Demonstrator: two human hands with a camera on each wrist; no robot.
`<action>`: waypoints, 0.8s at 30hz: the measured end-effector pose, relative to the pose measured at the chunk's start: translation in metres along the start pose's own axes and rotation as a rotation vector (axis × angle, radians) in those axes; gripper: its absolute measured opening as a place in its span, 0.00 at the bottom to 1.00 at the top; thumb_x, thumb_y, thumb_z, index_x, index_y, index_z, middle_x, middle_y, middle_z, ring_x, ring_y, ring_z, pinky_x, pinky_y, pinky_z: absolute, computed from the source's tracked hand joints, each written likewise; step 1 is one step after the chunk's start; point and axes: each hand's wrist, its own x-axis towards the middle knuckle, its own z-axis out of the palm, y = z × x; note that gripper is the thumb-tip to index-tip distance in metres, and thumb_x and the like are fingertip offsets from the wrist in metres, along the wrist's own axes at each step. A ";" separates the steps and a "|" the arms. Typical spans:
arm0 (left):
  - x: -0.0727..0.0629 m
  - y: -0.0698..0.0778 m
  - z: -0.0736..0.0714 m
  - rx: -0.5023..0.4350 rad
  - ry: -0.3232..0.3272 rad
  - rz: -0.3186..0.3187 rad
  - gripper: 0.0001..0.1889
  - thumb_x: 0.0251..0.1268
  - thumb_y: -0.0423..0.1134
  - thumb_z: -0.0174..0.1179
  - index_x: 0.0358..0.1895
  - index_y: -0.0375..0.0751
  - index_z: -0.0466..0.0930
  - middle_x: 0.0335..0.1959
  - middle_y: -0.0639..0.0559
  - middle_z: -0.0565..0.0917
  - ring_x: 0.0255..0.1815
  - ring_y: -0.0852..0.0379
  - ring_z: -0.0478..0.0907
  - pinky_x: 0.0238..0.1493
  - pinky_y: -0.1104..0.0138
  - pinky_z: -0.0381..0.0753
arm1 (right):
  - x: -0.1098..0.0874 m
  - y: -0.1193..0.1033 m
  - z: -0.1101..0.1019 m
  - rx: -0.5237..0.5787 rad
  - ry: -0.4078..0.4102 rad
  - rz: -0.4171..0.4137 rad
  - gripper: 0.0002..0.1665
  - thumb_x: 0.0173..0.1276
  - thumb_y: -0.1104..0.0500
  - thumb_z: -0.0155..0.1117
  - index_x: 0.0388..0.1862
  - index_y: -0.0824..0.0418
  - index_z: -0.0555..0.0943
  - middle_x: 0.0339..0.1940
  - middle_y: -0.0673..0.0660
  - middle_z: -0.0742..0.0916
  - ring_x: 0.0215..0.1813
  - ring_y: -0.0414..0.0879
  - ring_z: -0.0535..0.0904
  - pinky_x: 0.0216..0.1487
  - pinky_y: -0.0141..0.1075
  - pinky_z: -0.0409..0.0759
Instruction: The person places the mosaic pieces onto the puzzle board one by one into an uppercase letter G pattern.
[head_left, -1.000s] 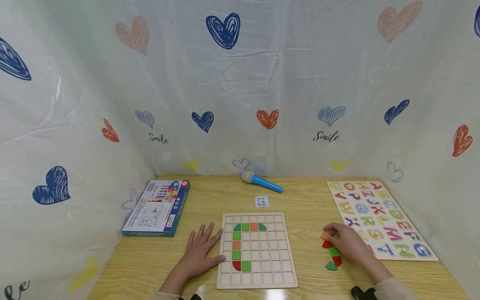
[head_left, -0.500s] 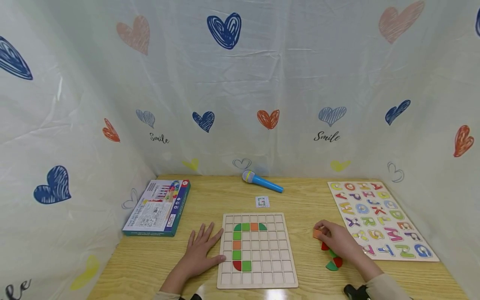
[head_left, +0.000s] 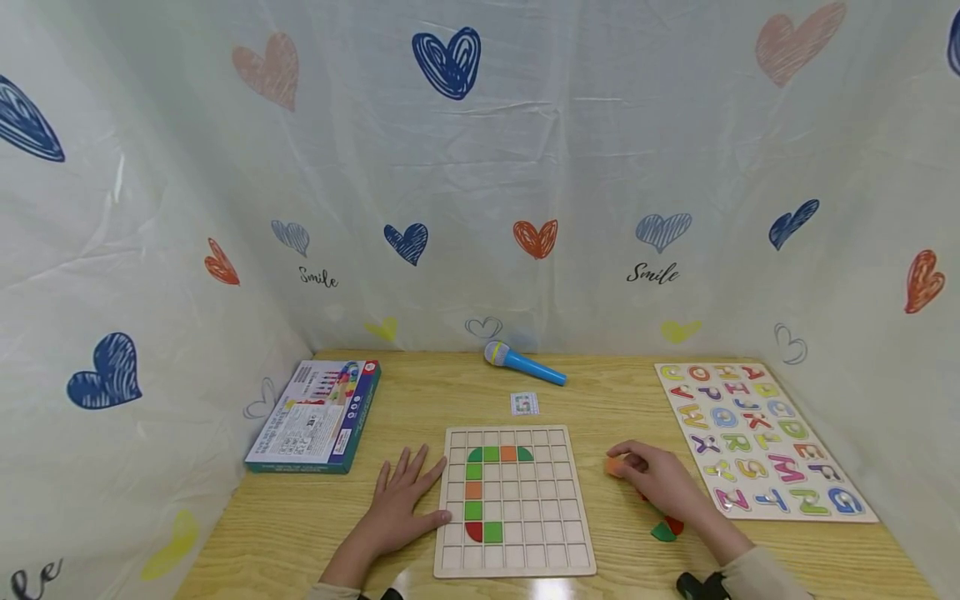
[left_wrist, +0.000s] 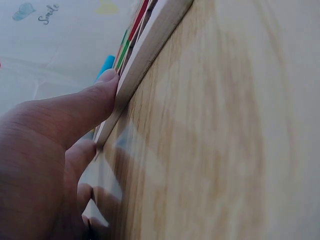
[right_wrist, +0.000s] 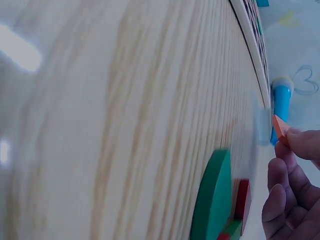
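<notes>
Between thumb and fingers my right hand (head_left: pixel 660 482) pinches an orange square tile (head_left: pixel 614 466), held over the table right of the wooden grid board (head_left: pixel 536 525). In the right wrist view the orange tile (right_wrist: pixel 280 128) shows at the fingertips. Below that hand lie loose tiles, among them a green quarter-round tile (head_left: pixel 663 532) and a red tile (head_left: pixel 675 526), partly hidden. My left hand (head_left: pixel 401 508) lies with fingers spread, its thumb and index fingertip touching the board's left edge. Green, orange and red tiles sit in the board's cells, forming a C-like shape.
Behind the board lies a small pattern card (head_left: pixel 524 403), then a blue toy microphone (head_left: pixel 528 365). A flat box (head_left: pixel 311 417) is at the left. An alphabet puzzle board (head_left: pixel 765 442) lies at the right, near the hanging sheet.
My right hand has moved left from the loose tiles toward the board, carrying the orange tile. The left hand and the board stay in place.
</notes>
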 end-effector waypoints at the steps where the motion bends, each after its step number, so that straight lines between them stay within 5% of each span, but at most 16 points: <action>1: 0.000 0.000 0.000 0.000 0.000 0.000 0.43 0.65 0.67 0.60 0.79 0.52 0.62 0.83 0.41 0.51 0.83 0.36 0.37 0.76 0.38 0.27 | 0.000 -0.002 0.001 0.006 -0.006 -0.002 0.11 0.74 0.55 0.67 0.53 0.53 0.86 0.31 0.47 0.85 0.27 0.39 0.77 0.29 0.32 0.77; 6: 0.000 -0.001 0.001 -0.001 0.000 0.000 0.43 0.65 0.67 0.60 0.79 0.53 0.62 0.83 0.41 0.51 0.83 0.36 0.37 0.76 0.38 0.27 | -0.001 -0.013 0.011 0.011 -0.020 -0.061 0.11 0.72 0.54 0.68 0.51 0.53 0.86 0.34 0.45 0.85 0.35 0.36 0.79 0.36 0.32 0.79; 24: 0.002 -0.004 0.003 0.007 -0.004 0.000 0.43 0.65 0.68 0.59 0.80 0.53 0.62 0.83 0.42 0.50 0.83 0.35 0.37 0.76 0.37 0.28 | -0.007 -0.066 0.067 0.124 -0.257 -0.186 0.06 0.73 0.53 0.67 0.46 0.49 0.85 0.32 0.41 0.83 0.32 0.35 0.77 0.33 0.30 0.77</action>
